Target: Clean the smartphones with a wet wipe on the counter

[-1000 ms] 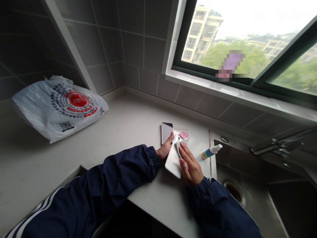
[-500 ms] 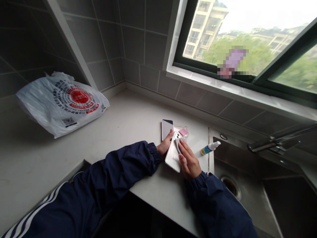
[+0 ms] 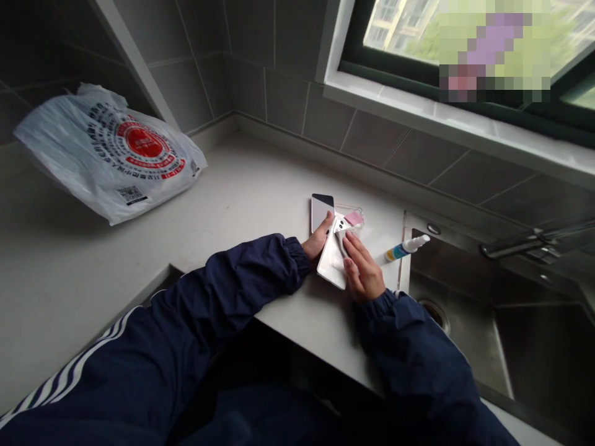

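Observation:
My left hand point(image 3: 318, 239) grips the left edge of a white phone point(image 3: 331, 267), its thumb lying near the camera lenses; the back of the phone faces up. Pressed against that back is a pale grey cloth point(image 3: 343, 240), held under the fingers of my right hand point(image 3: 365, 271). Just beyond the left hand, a second phone point(image 3: 322, 209) with a dark, shiny screen rests on the counter. A pink piece point(image 3: 354, 218) and a clear item with a thin cord lie behind the white phone. To the right stands a small spray bottle point(image 3: 400, 250) with a blue and yellow label.
A white plastic bag point(image 3: 88, 167) with red print sits on the counter point(image 3: 251, 186) at the left. On the right are a steel sink point(image 3: 469, 341) and a tap point(image 3: 511, 244). A window with a sill point(image 3: 418, 111) is set in the tiled wall.
The view has tilted down, so everything sits higher in the picture. My right hand and the cloth remain on the phone's back, with little visible shift; my left hand keeps its grip.

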`<state>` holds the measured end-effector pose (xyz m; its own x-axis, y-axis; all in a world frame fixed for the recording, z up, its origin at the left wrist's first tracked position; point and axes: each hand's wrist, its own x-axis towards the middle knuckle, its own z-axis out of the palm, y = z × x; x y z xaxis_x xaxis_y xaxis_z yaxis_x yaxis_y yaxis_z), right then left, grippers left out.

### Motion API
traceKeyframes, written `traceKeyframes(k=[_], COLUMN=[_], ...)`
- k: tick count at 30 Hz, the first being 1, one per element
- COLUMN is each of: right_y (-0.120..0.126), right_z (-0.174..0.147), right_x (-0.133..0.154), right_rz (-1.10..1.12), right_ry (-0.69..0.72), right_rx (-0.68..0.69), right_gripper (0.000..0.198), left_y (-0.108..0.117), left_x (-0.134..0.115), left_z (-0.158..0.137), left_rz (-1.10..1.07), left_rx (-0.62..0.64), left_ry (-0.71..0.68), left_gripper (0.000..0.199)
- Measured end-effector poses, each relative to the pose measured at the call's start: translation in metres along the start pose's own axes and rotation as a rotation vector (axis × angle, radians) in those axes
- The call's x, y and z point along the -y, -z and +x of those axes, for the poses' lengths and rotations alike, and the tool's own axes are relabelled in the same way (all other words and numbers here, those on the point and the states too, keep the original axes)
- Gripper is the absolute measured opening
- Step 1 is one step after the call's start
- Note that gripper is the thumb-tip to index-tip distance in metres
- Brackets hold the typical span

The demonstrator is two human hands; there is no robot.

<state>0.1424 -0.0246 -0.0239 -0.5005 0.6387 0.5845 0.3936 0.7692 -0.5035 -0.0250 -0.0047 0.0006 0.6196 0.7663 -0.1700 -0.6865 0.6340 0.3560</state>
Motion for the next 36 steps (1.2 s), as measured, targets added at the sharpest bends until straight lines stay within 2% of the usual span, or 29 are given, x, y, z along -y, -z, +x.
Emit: traceKeyframes(k=[2, 10, 17, 23, 31, 36], right_y=[0.0, 0.0, -0.001, -0.001, 0.002, 0.004], right_z=[0.001, 0.001, 0.0, 0.0, 0.002, 0.003], right_x=[0.001, 0.005, 0.004, 0.003, 0.007, 0.006], right_rz=[-0.001, -0.021, -0.02, -0.011, -0.015, -0.054], right_ry=[-0.018, -0.072, -0.058, -0.035, -0.039, -0.056], right_rx=[0.001, 0.021, 0.0, -0.027, -0.042, -0.054], right_gripper=[0.046, 0.046, 0.046, 0.044, 0.046, 0.05], left_y=[-0.002, 0.003, 0.004, 0.008, -0.002, -0.008], left_x=[0.0, 0.002, 0.005, 0.007, 0.01, 0.013], left_z=[-0.002, 0.001, 0.002, 0.006, -0.001, -0.002], left_rz=[-0.006, 0.003, 0.025, 0.004, -0.014, -0.04], left_rx=[0.005, 0.032, 0.026, -0.003, -0.002, 0.022], left_ry=[0.027, -0.045, -0.081, -0.12, -0.065, -0.042], left_gripper=[0.088, 0.084, 0.083, 0.075, 0.08, 0.073])
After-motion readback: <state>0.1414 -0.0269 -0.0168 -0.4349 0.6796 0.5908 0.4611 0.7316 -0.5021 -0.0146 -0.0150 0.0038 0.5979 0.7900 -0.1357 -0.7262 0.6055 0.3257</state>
